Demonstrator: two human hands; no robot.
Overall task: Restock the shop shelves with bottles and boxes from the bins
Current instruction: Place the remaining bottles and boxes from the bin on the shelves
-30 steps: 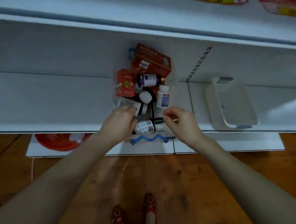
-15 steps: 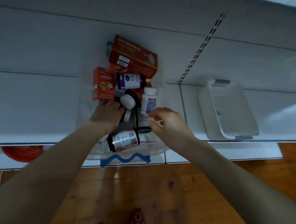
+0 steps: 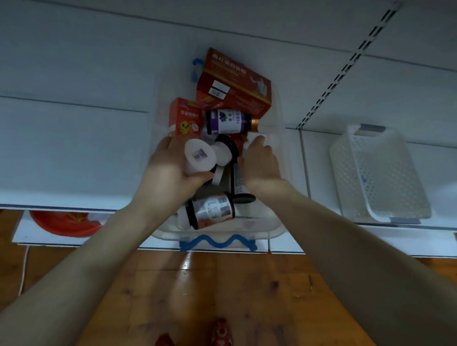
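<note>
Gripped in the left hand (image 3: pixel 169 173) was a white bottle (image 3: pixel 200 156), base facing the camera, held just over the clear bin (image 3: pixel 220 231) on the shelf (image 3: pixel 61 144). Whether anything was grasped by the right hand (image 3: pixel 261 165) couldn't be told tbh, its fingers were buried in the pile. Lettering on the big red box (image 3: pixel 233 90) and small red box (image 3: pixel 185 119) was too blurry to be read; only a barcode sticker and a yellow cartoon could be made out. Also piled in there: a purple-label bottle (image 3: pixel 227 121) and a silver-label bottle (image 3: pixel 211 210). A white basket (image 3: pixel 375 170) was parked further right.
</note>
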